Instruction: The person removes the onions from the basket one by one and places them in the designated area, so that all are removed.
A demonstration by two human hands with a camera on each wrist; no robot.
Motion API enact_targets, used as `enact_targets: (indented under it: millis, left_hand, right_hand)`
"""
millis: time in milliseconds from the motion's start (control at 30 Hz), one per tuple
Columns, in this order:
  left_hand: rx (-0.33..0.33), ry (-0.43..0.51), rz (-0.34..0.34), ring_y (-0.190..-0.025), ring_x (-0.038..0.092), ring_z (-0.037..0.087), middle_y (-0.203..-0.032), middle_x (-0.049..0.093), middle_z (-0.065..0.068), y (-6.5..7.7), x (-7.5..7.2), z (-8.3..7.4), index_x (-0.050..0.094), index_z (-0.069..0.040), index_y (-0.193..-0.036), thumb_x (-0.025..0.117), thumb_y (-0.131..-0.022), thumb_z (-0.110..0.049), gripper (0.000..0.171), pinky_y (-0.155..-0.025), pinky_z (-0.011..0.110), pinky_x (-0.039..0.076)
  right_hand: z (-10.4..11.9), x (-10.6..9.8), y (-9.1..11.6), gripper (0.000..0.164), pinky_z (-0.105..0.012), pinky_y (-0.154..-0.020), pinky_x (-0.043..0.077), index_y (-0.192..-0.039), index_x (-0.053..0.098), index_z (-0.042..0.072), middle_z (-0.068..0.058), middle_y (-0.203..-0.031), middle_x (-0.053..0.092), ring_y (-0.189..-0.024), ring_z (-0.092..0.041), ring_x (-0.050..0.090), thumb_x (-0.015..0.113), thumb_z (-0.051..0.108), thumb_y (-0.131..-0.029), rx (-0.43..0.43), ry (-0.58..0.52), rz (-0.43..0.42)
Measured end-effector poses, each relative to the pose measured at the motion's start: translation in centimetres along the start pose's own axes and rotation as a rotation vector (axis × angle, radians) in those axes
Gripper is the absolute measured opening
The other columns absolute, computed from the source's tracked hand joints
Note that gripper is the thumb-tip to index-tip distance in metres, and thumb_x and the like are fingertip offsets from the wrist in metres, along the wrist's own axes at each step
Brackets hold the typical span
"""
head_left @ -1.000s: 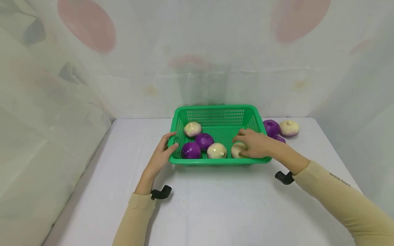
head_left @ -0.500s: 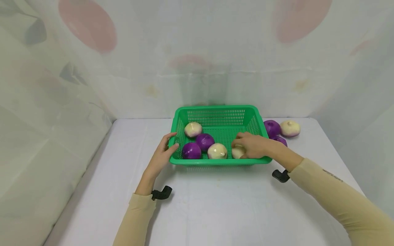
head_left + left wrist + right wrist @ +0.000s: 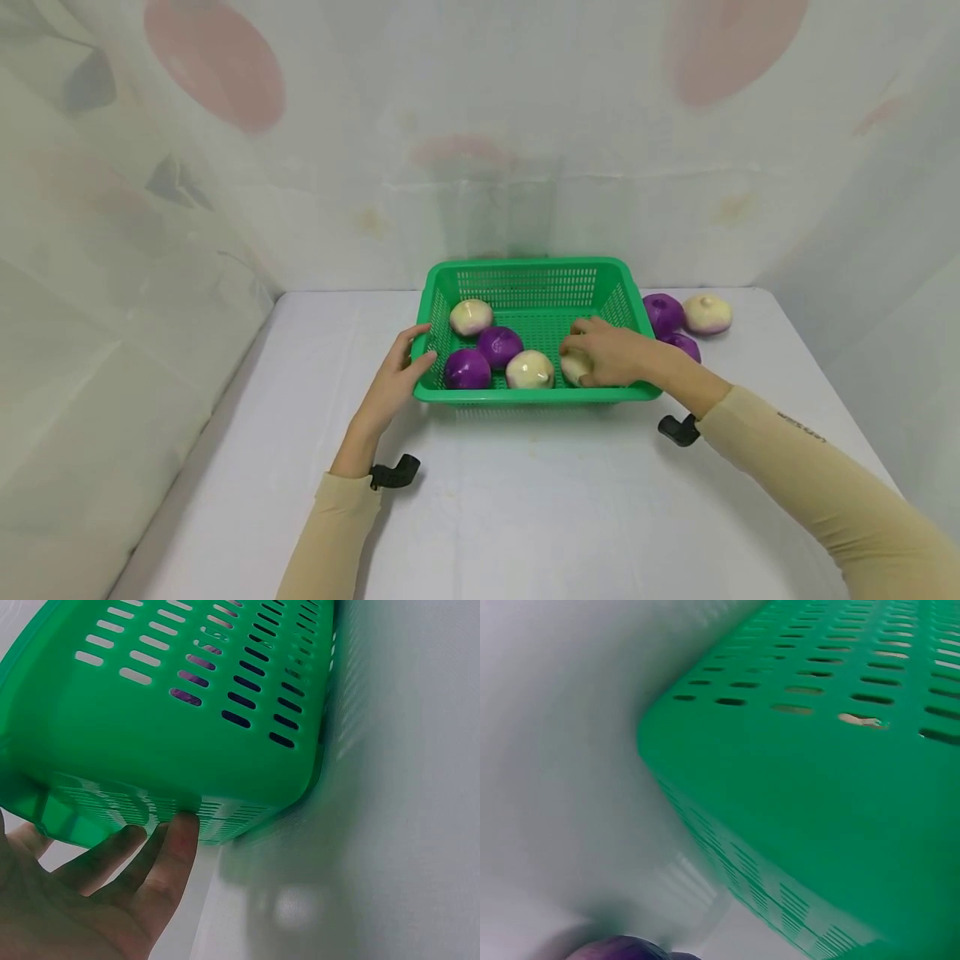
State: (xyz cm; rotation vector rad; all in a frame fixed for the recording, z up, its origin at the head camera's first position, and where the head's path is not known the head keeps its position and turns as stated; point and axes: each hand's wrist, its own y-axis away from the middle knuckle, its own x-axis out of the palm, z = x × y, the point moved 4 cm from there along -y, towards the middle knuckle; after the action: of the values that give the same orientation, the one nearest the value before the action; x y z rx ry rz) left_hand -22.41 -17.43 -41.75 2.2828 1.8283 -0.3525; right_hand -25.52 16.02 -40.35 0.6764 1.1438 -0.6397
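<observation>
A green slotted plastic basket (image 3: 525, 395) stands on the white table. My left hand (image 3: 390, 379) holds its left end, thumb over the rim; in the left wrist view the fingers (image 3: 169, 862) lie against the outer wall. Inside, my right hand (image 3: 611, 354) grips a pale turnip (image 3: 574, 367) at the front right, its fingers curled over it and partly hiding it. To its left sit another pale turnip (image 3: 530, 370), two purple turnips (image 3: 467, 369) and a pale one (image 3: 471, 317) further back. The right wrist view shows the basket's outer wall (image 3: 795, 795), not the hand.
Right of the basket, on the table (image 3: 495, 517), lie a purple turnip (image 3: 663, 314), a second purple one (image 3: 684, 346) partly behind the right forearm, and a pale one (image 3: 708, 314). White patterned sheeting (image 3: 585, 108) hangs behind and at both sides. Each wrist carries a black mount (image 3: 396, 472).
My right hand has shifted slightly left inside the basket, its fingers closing round the pale turnip, which has moved a little left too. The left hand and the basket look unchanged.
</observation>
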Motion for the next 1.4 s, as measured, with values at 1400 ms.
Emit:
enact_targets:
  millis: [1400]
  left_hand:
    - [0.007, -0.021, -0.012, -0.148, 0.030, 0.040, -0.165, 0.024, 0.015, -1.6, -0.3, 3.3, 0.034, -0.022, -0.157, 0.054, -0.107, -0.032, 0.056, -0.114, 0.064, 0.027]
  right_hand:
    - [0.4, -8.6, 6.8, 0.040, -0.055, -0.086, 0.052, -0.120, 0.069, 0.015, -0.013, -0.128, 0.053, -0.123, -0.036, 0.045, 0.076, 0.011, -0.080, 0.038, -0.097, -0.310]
